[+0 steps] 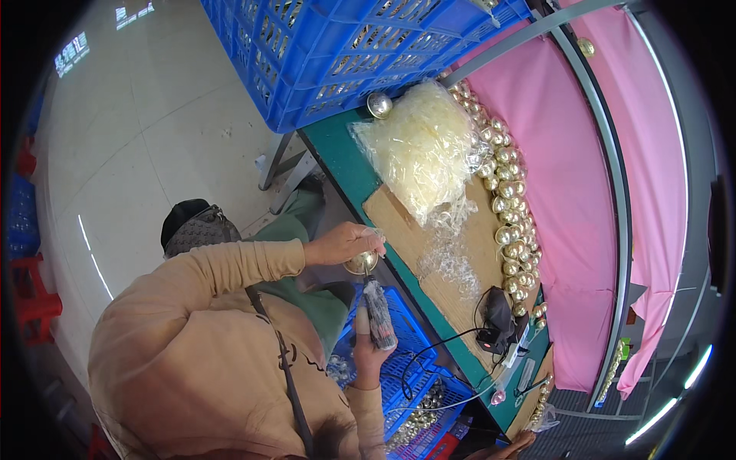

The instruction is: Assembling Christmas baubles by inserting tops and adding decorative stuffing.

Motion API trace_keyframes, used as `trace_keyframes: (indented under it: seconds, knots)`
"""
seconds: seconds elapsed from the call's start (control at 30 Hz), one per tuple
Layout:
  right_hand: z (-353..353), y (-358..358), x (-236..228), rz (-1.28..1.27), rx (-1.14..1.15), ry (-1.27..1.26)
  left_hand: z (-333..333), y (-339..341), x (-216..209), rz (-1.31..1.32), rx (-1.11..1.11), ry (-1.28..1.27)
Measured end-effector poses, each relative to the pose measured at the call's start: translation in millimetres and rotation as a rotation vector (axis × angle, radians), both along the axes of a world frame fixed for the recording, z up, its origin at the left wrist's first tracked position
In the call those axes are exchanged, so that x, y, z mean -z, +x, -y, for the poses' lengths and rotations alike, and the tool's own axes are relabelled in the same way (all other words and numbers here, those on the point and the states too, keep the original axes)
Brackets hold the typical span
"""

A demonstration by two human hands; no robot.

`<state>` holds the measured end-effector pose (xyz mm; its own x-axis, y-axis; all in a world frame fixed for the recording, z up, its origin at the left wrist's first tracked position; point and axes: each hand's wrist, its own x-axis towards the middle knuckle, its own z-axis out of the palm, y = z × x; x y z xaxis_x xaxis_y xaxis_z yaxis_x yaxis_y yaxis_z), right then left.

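Note:
My left hand [346,243] is closed around a shiny gold-silver ball [360,263], holding it off the bench's near edge. From below, my right hand [371,354] grips a dark grey cylindrical hand tool [379,316] that looks wrapped in clear film or tape. The tool's upper end points at the ball and is at or very near it; whether they touch, I cannot tell. The tool's exact kind does not show. Under my hands stands a blue plastic crate [418,337], partly hidden by my arm.
A green-topped bench [337,157] carries cardboard [395,207], a bag of pale pieces [429,146], many shiny balls [510,192] along pink cloth [537,130], and a black corded device [498,318]. A large blue crate [307,84] stands at the far end. Another person's hand [517,445] shows lower right.

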<state>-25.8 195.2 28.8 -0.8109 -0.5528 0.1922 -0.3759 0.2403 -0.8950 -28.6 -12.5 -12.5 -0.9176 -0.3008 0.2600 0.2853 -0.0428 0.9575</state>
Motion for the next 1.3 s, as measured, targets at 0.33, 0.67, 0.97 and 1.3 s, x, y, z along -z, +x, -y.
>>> trace_keyframes:
  seconds: [0.33, 0.67, 0.97, 1.3]
  knots:
    - [-3.8, 7.5, 2.9, 0.05, 0.033, -0.017, -0.8, 3.0, 1.2, 0.025, -0.017, 0.024]
    - [6.7, -0.8, 3.2, -0.103, -0.117, 0.057, 1.7, -2.3, 9.1, -0.003, -0.046, 0.017]
    - [-17.5, -59.6, -5.0, -0.444, 0.242, 0.128, 5.9, -9.1, 6.6, 0.007, -0.043, 0.03]
    - [-39.9, -163.8, 19.1, -0.59, 0.388, 0.601, 18.1, -7.9, -11.3, -0.043, -0.045, 0.011]
